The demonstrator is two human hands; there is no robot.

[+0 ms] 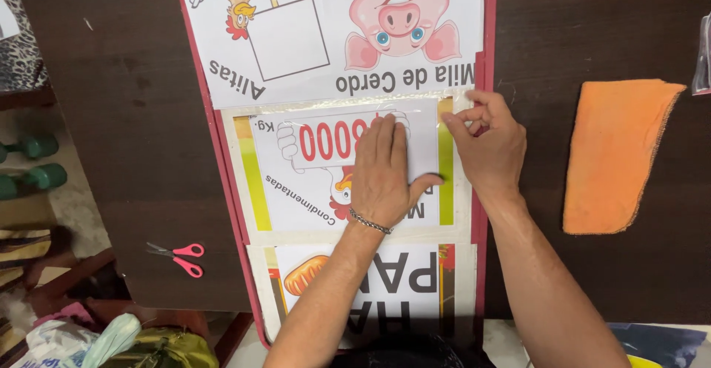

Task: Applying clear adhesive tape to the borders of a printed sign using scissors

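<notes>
Sign sheets (pixel 348 172) x4, hands x2

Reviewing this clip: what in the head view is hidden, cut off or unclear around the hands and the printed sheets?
- Middle printed sheet: its centre lies under the left hand, head view.
- Whatever the right hand pinches at the clear film's edge: covered by its fingertips.
- Top sheets with cartoon pig and chicken: cut by the upper edge.
- Bottom sheet: crossed by the left forearm, shadowed below.
- Clear object: cut by the right edge.
</notes>
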